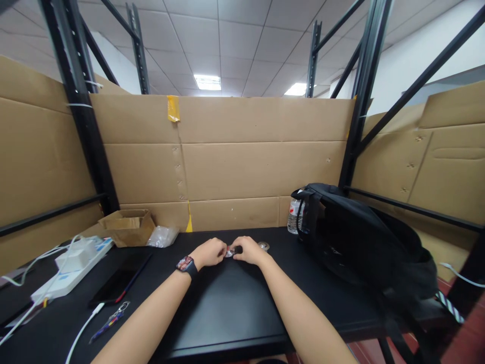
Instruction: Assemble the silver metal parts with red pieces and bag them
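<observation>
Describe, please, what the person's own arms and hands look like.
The left arm has a wrist-worn smartwatch with a dark strap and reddish patterned screen. The right arm is unadorned. Left hand and right hand are ungloved; no sleeves show.

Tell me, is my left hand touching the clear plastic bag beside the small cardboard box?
Apart. The head view shows black tabletop between the left hand and the clear plastic bag.

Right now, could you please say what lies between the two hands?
In the head view, a small shiny item lies between the left hand and right hand; it is too small to identify.
</observation>
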A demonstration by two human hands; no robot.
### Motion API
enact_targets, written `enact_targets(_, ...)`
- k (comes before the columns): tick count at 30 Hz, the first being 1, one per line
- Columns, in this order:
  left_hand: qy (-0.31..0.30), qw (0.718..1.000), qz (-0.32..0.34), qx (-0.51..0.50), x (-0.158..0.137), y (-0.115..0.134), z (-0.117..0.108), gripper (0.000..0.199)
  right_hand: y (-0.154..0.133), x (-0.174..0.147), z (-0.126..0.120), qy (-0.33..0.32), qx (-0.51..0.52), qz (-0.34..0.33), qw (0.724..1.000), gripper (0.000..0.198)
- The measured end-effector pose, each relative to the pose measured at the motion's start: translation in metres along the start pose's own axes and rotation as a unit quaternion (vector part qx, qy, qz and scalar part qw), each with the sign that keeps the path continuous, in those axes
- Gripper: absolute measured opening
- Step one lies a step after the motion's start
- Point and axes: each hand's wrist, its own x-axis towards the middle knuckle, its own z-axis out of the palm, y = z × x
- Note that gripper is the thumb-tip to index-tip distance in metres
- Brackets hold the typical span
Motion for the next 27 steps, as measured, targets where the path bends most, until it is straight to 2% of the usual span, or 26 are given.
enact_targets(6,0.142,0.989,-0.032,-0.022,-0.005,0.014,-0.011,0.018,-0.004,0.001,-0.003,0.061,0.022,0.051,0.997,0.016)
enact_targets(9,0.178,0.982,-0.035,-0.056,-0.008,0.020,-0.009,0.017,-0.003,0.004,-0.003,0.086,0.059,0.069,0.992,0.016)
enact_targets(11,0.179,0.979,-0.035,-0.089,-0.011,0.022,-0.006,0.021,-0.003,0.005,-0.003,0.091,0.085,0.076,0.989,0.015)
enact_targets(14,0.154,0.981,-0.034,-0.117,-0.015,0.021,0.000,0.038,-0.002,0.004,-0.005,0.080,0.110,0.097,0.986,0.012)
enact_targets(19,0.104,0.988,-0.041,-0.110,-0.018,0.019,0.009,0.063,-0.002,0.000,-0.010,0.007,0.192,0.102,0.976,0.013)
enact_targets(21,0.092,0.990,-0.045,-0.102,-0.018,0.018,0.012,0.067,0.000,0.000,-0.011,-0.001,0.213,0.107,0.971,0.017)
enact_targets(23,0.088,0.989,-0.049,-0.104,-0.018,0.018,0.014,0.068,0.002,0.002,-0.010,0.018,0.213,0.125,0.969,0.018)
enact_targets(27,0.090,0.985,-0.061,-0.131,-0.017,0.016,0.016,0.078,0.002,0.006,-0.009,0.118,0.177,0.168,0.963,0.017)
